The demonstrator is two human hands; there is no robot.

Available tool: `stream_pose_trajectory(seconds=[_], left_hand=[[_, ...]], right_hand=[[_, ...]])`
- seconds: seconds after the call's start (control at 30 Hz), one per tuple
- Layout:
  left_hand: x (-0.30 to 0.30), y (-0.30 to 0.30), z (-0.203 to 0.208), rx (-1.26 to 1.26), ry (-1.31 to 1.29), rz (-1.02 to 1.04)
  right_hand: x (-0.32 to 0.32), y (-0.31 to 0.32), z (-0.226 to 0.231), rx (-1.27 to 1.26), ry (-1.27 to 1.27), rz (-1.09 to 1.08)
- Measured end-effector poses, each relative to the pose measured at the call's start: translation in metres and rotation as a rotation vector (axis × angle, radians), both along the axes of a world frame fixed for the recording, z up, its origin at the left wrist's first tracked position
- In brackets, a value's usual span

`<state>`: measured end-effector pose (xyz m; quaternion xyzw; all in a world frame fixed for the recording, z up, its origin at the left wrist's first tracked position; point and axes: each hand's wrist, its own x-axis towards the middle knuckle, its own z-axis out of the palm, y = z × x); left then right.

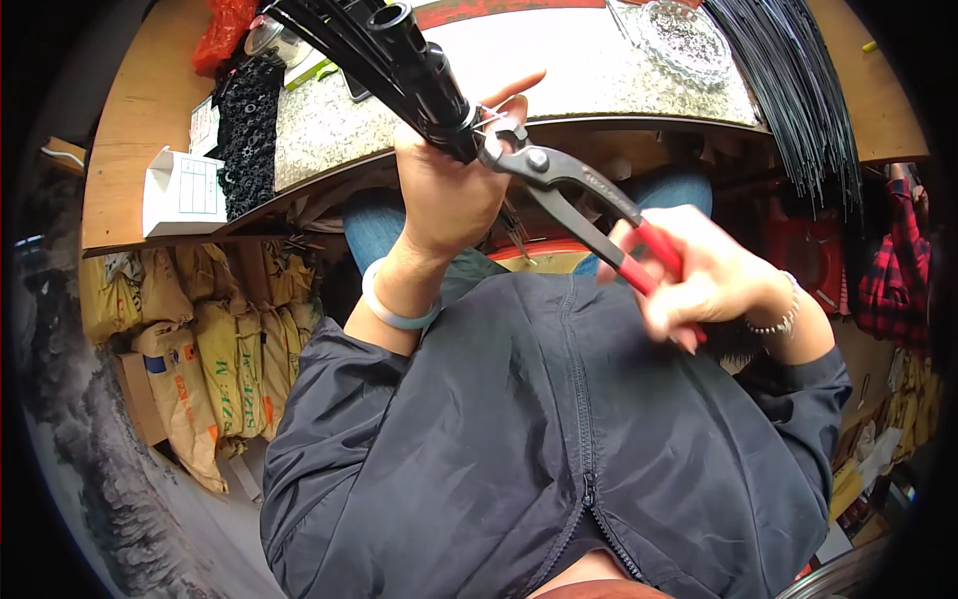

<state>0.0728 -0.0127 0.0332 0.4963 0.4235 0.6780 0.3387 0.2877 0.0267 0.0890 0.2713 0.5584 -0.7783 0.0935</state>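
My left hand (pixel 454 195) is wrapped round the lower end of a bundle of black tubes and rods (pixel 424 85), which looks like an umbrella frame and slants up to the left. Thin silvery wire ends (pixel 489 118) stick out from the bundle beside my fingers. In my right hand (pixel 704 265) are end-cutting pincers (pixel 569 170) with dark jaws and red grips, the hand closed round the grips. Their jaws are up against the wire near the bundle's end; whether they bite on it I cannot tell. The right hand is slightly blurred.
Across the table (pixel 339 135) lie black ring-like parts (pixel 249 130), a white box (pixel 186 195) and a red plastic bag (pixel 222 38). A glass dish (pixel 684 45) of small bits stands near long black rods (pixel 798 100) hanging over the edge. Stuffed sacks (pixel 220 349) stand at left.
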Motion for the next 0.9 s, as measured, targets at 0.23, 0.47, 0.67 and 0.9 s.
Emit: stream_pose_trajectory(seconds=[0.23,0.47,0.67,0.9], left_hand=[[-0.004,0.001,-0.003,-0.115,0.009,0.037],[-0.005,0.004,-0.006,0.014,0.163,0.07],[-0.002,0.004,-0.011,0.026,0.039,-0.01],[-0.003,0.008,0.0,0.146,0.426,0.056]], right_hand=[[0.001,-0.001,-0.02,0.988,0.198,-0.026],[0.003,0.006,-0.011,0.896,0.197,0.015],[0.007,0.004,0.001,0.588,0.095,-0.061],[0.01,0.009,0.026,1.191,-0.12,0.062]])
